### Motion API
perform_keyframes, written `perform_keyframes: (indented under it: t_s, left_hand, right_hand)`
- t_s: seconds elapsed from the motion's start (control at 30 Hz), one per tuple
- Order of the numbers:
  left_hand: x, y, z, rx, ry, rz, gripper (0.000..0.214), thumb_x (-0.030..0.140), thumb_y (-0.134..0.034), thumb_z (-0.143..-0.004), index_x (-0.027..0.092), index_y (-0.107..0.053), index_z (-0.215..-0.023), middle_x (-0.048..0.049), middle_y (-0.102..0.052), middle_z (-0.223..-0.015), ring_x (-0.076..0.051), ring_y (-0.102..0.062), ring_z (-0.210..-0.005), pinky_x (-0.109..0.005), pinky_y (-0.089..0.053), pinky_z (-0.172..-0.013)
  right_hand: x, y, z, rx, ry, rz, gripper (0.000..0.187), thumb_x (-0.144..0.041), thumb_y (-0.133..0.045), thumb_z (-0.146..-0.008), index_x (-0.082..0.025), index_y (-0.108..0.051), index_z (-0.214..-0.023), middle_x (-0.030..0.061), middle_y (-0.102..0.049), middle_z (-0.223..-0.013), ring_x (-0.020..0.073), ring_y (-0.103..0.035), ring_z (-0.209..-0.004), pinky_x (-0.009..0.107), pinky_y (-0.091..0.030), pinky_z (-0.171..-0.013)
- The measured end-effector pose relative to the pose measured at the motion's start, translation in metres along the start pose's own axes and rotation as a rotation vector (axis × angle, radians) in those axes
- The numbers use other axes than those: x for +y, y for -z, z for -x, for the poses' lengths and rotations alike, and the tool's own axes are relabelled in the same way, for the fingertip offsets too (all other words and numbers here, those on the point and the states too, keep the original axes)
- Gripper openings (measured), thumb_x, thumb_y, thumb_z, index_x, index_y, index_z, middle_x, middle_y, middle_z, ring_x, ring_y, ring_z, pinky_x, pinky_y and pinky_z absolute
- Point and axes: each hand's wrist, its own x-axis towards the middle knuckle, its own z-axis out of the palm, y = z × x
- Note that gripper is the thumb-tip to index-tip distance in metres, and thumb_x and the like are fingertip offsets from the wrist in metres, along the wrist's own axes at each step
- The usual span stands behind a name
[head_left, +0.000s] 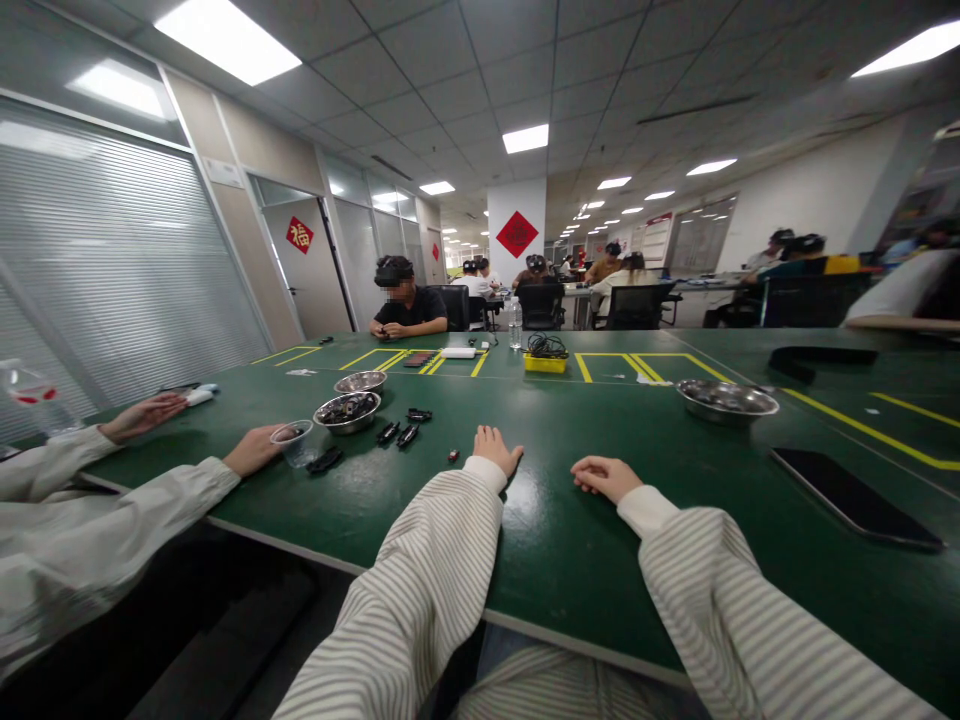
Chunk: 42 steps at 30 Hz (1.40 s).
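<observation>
My left hand [495,449] lies palm down on the green table [465,540], fingers stretched out and nothing held. Just left of it is a small dark and reddish part [453,456]. My right hand [607,477] rests on the table further right, its fingers loosely curled together; nothing shows in them. Several black plastic parts [407,436] lie left of my left hand. Beyond them stands a metal bowl [347,425] filled with dark small parts, with a second metal bowl [361,380] behind it.
A co-worker's hand [253,450] at the left touches a clear plastic cup [293,455]. A black phone [851,495] lies at the right, a metal bowl [727,410] beyond it. Further back are a yellow box [545,364] with black cable and a water bottle [515,325]. Another person [409,310] sits opposite.
</observation>
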Motion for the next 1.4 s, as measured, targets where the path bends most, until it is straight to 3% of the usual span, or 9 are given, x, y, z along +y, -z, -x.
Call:
perform_keyframes:
  t_s: [0.13, 0.4, 0.53, 0.67, 0.83, 0.93, 1.1, 1.23, 1.4]
  left_hand:
    - [0.008, -0.003, -0.009, 0.046, -0.067, 0.049, 0.067, 0.053, -0.025, -0.072, 0.002, -0.031, -0.114, -0.0175, -0.032, -0.119, -0.027, -0.022, -0.113, -0.036, -0.019, -0.091]
    - [0.061, 0.011, 0.029, 0.136, -0.713, 0.154, 0.057, 0.053, -0.026, -0.073, 0.012, -0.035, -0.111, -0.0098, -0.044, -0.106, -0.019, -0.038, -0.097, -0.031, -0.03, -0.084]
    - [0.077, 0.024, 0.046, 0.102, -0.89, 0.152, 0.048, 0.049, -0.03, -0.074, 0.015, -0.04, -0.107, -0.0071, -0.047, -0.102, -0.017, -0.039, -0.095, -0.03, -0.031, -0.084]
    - [0.048, 0.041, 0.046, 0.106, -0.699, 0.087, 0.036, 0.041, -0.036, -0.074, 0.019, -0.045, -0.101, -0.0059, -0.047, -0.1, -0.019, -0.037, -0.096, -0.031, -0.031, -0.082]
    - [-0.033, 0.051, 0.04, 0.16, -0.016, -0.039, 0.05, 0.042, -0.039, -0.072, 0.018, -0.03, -0.115, -0.0095, -0.032, -0.118, -0.025, -0.024, -0.107, -0.036, -0.028, -0.083]
    - [-0.068, 0.047, 0.04, 0.065, 0.205, -0.114, 0.054, 0.046, -0.038, -0.071, 0.017, -0.029, -0.116, -0.0106, -0.032, -0.118, -0.026, -0.027, -0.105, -0.035, -0.031, -0.08]
    - [-0.076, 0.038, 0.038, 0.032, 0.252, -0.179, 0.044, 0.046, -0.036, -0.071, 0.015, -0.042, -0.101, -0.0119, -0.041, -0.105, -0.024, -0.035, -0.098, -0.034, -0.034, -0.075]
    - [-0.069, 0.036, 0.033, -0.031, 0.212, -0.139, 0.033, 0.036, -0.035, -0.074, 0.013, -0.045, -0.094, -0.0118, -0.044, -0.098, -0.023, -0.042, -0.092, -0.032, -0.037, -0.07]
    - [-0.063, 0.037, 0.032, -0.07, 0.002, -0.087, 0.021, 0.024, -0.036, -0.076, 0.014, -0.045, -0.091, -0.009, -0.045, -0.096, -0.018, -0.045, -0.089, -0.029, -0.036, -0.075]
  right_hand:
    - [0.001, 0.0, -0.001, 0.013, -0.001, 0.007, 0.015, -0.024, -0.052, -0.057, -0.014, -0.055, -0.068, 0.0014, -0.058, -0.055, 0.0084, -0.051, -0.046, 0.019, -0.04, -0.042]
    - [0.001, 0.014, -0.002, 0.384, 0.036, 0.241, 0.019, -0.027, -0.047, -0.062, -0.016, -0.057, -0.074, 0.0023, -0.06, -0.063, 0.0106, -0.053, -0.051, 0.022, -0.043, -0.051]
    - [0.007, 0.015, -0.004, 0.389, 0.177, 0.516, 0.024, -0.017, -0.044, -0.061, -0.017, -0.058, -0.08, 0.0031, -0.058, -0.078, 0.0096, -0.05, -0.054, 0.025, -0.043, -0.061]
    - [0.007, 0.019, -0.004, 0.307, 0.281, 0.711, 0.028, -0.014, -0.043, -0.062, -0.019, -0.059, -0.084, 0.0038, -0.056, -0.083, 0.0109, -0.048, -0.056, 0.026, -0.042, -0.062]
    - [0.008, 0.051, 0.0, 0.633, 0.283, 0.89, 0.026, -0.016, -0.041, -0.066, -0.02, -0.06, -0.083, 0.0062, -0.054, -0.09, 0.0206, -0.043, -0.084, 0.031, -0.037, -0.072]
    - [0.019, 0.071, 0.003, 0.699, 0.114, 0.983, 0.027, -0.026, -0.044, -0.066, -0.02, -0.059, -0.088, 0.008, -0.053, -0.095, 0.0259, -0.037, -0.09, 0.036, -0.036, -0.069]
    - [0.031, 0.088, 0.003, 0.642, -0.071, 0.998, 0.03, -0.034, -0.04, -0.069, -0.021, -0.059, -0.089, 0.0078, -0.053, -0.099, 0.0273, -0.038, -0.09, 0.037, -0.037, -0.065]
    - [0.032, 0.102, 0.004, 0.668, -0.073, 1.011, 0.029, -0.028, -0.042, -0.068, -0.02, -0.059, -0.09, 0.0082, -0.054, -0.094, 0.0241, -0.043, -0.086, 0.034, -0.037, -0.066]
    - [0.037, 0.106, 0.005, 0.348, -0.022, 0.909, 0.023, -0.034, -0.047, -0.065, -0.021, -0.064, -0.075, 0.0048, -0.058, -0.071, 0.0153, -0.052, -0.063, 0.025, -0.039, -0.058]
